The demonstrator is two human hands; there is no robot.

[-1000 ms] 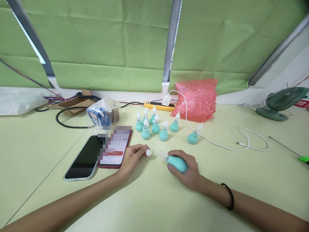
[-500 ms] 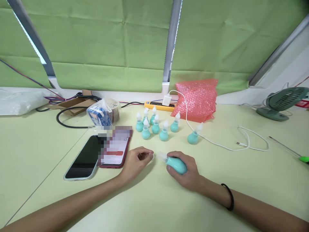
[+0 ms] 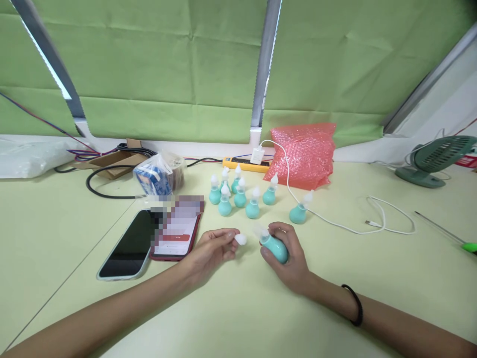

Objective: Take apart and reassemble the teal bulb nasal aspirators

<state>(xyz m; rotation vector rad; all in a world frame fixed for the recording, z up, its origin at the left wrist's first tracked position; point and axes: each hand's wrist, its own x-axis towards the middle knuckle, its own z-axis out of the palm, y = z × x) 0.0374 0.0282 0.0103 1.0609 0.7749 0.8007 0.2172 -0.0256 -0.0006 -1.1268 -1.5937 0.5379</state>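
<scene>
My right hand point(image 3: 292, 258) is wrapped round a teal bulb nasal aspirator point(image 3: 275, 247), tilted so its clear neck points up and left. Between the thumb and fingers of my left hand point(image 3: 214, 251) is a small white nozzle tip point(image 3: 241, 239). A short gap separates the tip from the aspirator's neck. Beyond my hands stand several similar teal aspirators with white tips, among them a front one point(image 3: 252, 205) and one off to the right point(image 3: 298, 213).
Two phones, one dark-screened point(image 3: 128, 248) and one red-cased point(image 3: 175, 238), lie left of my left hand. Behind are a plastic-wrapped bundle point(image 3: 158, 176), a yellow power strip point(image 3: 238, 163) and a pink bubble-wrap bag point(image 3: 303, 156). A white cable point(image 3: 335, 223), screwdriver point(image 3: 443, 228) and green fan point(image 3: 436, 159) are at right.
My left hand has turned, bringing the white tip into clear view. The aspirator in my right hand has tilted more upright.
</scene>
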